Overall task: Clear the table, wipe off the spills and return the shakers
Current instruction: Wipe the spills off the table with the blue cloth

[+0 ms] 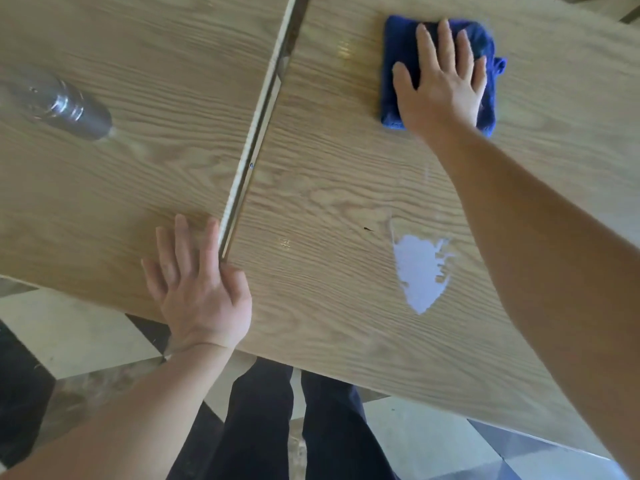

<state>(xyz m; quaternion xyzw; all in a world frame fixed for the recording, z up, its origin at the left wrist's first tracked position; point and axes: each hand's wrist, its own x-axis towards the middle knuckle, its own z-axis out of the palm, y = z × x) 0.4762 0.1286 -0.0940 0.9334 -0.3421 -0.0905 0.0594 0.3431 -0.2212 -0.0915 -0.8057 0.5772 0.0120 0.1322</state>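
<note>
My right hand (441,81) lies flat, fingers spread, pressing a folded blue cloth (485,43) onto the wooden table (329,168) at the far right. A pale wet patch (420,271) shines on the wood nearer to me, under my right forearm, apart from the cloth. My left hand (199,285) rests flat and empty on the table's near edge, beside the seam between the two tabletops. A metal shaker (65,105), blurred, stands on the left tabletop, far from both hands.
A metal-edged gap (263,109) runs between the two tabletops from far to near. Below the table edge are a tiled floor (69,330) and my dark trousers (277,427).
</note>
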